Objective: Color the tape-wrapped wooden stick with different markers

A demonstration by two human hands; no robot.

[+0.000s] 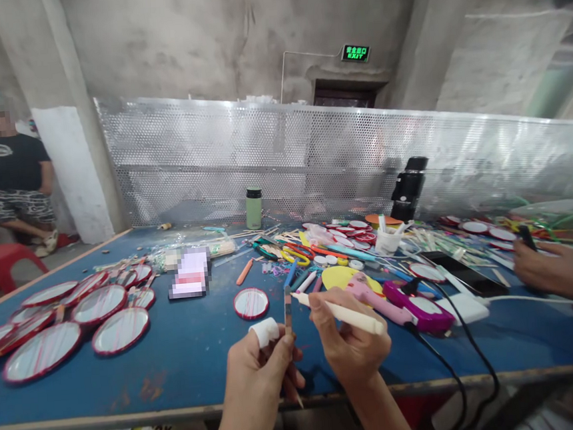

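Observation:
My left hand (263, 371) is closed around a thin stick (289, 318) held upright over the near edge of the blue table (188, 357); its forefinger wears a white wrap (265, 331). My right hand (350, 343) grips a cream-coloured pen (342, 313) like a pencil, its tip almost touching the stick's upper part. Just beyond lie a small red-rimmed round disc (251, 303), a yellow paper circle (345, 278) and pink and purple glue guns (405, 305).
Several red-rimmed discs (75, 320) cover the table's left. Markers, scissors, a white cup (387, 241) and a green flask (254, 209) clutter the back. Another person's hand (557, 271) rests at the right. A perforated metal screen (312, 159) stands behind; someone sits far left.

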